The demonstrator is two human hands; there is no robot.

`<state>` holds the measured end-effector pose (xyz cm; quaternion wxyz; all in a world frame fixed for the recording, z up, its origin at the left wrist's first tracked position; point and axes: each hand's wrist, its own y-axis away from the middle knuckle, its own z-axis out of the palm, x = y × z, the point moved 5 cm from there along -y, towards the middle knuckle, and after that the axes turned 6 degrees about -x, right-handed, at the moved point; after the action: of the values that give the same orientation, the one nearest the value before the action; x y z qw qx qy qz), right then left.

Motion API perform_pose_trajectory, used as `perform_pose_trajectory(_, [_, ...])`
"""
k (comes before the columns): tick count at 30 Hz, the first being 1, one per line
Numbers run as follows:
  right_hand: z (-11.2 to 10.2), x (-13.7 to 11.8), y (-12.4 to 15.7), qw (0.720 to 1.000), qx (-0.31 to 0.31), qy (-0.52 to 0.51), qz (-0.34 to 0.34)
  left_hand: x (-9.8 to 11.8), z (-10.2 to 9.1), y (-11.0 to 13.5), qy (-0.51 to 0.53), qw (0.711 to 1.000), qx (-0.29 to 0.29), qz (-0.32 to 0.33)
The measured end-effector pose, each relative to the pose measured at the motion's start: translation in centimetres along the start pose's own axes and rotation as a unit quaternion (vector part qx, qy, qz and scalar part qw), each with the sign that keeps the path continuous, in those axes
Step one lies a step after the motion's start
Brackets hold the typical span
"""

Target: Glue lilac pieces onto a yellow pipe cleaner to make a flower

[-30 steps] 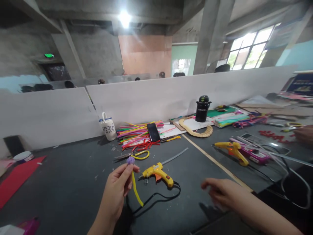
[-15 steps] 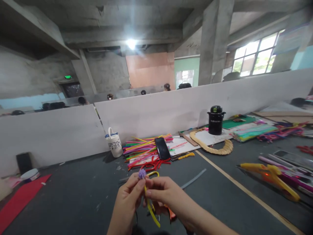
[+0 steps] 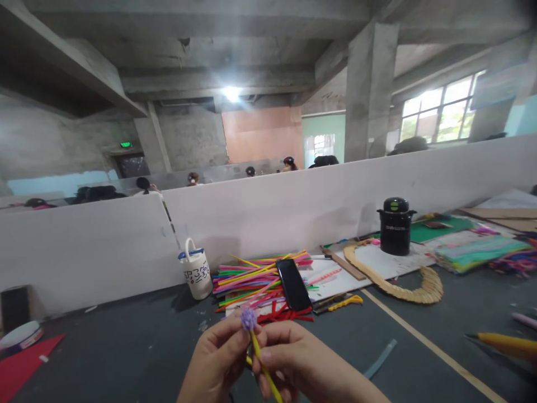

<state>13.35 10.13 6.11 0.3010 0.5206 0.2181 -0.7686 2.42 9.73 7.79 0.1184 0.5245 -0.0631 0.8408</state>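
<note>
In the head view, a small fuzzy purple ball [image 3: 248, 318] sits at the top of a yellow pipe cleaner [image 3: 269, 379]. My left hand [image 3: 216, 355] is closed, pinching just beneath the ball between thumb and fingers. Against it, my right hand [image 3: 296, 355] is closed around the yellow stem, thumb laid on it. The stem slants down to the right and leaves the bottom edge of the picture. Behind the hands lie several red pipe cleaners [image 3: 289, 314] and a multicoloured bundle of pipe cleaners [image 3: 247, 278].
A phone [image 3: 294, 284] rests on the bundle, beside a white cup [image 3: 196, 277]. To the right are a yellow-handled cutter [image 3: 346, 303], a curved straw-coloured piece [image 3: 423, 291], a black jar [image 3: 395, 229], a glue stick [image 3: 381, 358] and a yellow glue gun [image 3: 509, 344]. A white partition [image 3: 260, 210] runs behind.
My view has tilted upward, so the table things sit lower in the picture. Both hands keep their hold on the purple ball and yellow stem; the stem now looks straighter.
</note>
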Motion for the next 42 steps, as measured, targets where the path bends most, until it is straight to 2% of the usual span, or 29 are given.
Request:
perform_pose_trajectory(4, [-0.2, 0.8, -0.1, 0.999, 0.019, -0.019, 0.02, -0.6, -0.1, -0.2, 0.028, 0.999, 0.001, -0.025])
perform_pose_trajectory(10, [0.2, 0.8, 0.4, 0.998, 0.054, -0.031, 0.012, -0.8, 0.3, 0.4, 0.087, 0.994, -0.017, -0.066])
perform_pose_trajectory(17, [0.5, 1.4, 0.3, 0.998, 0.056, -0.024, 0.017, -1.1, -0.4, 0.7, 0.099, 0.988, -0.03, -0.111])
perform_pose_trajectory(28, [0.6, 0.9, 0.3, 0.995, 0.072, 0.046, 0.053, -1.3, -0.5, 0.6, 0.095, 0.988, -0.05, -0.111])
perform_pose_trajectory(34, [0.6, 0.8, 0.4, 0.993, 0.095, 0.049, 0.051, -1.5, -0.7, 0.6, 0.081, 0.99, -0.054, -0.1])
perform_pose_trajectory(37, [0.7, 0.7, 0.5, 0.994, 0.087, 0.042, 0.054, -1.4, -0.4, 0.7, 0.057, 0.993, -0.053, -0.085])
perform_pose_trajectory(39, [0.7, 0.7, 0.6, 0.995, 0.073, 0.031, 0.054, -1.1, -0.2, 0.8, 0.048, 0.996, -0.04, -0.065])
perform_pose_trajectory(42, [0.6, 0.7, 0.6, 0.997, 0.055, 0.033, 0.047, -0.3, -0.2, 1.0, 0.03, 0.999, 0.011, -0.029])
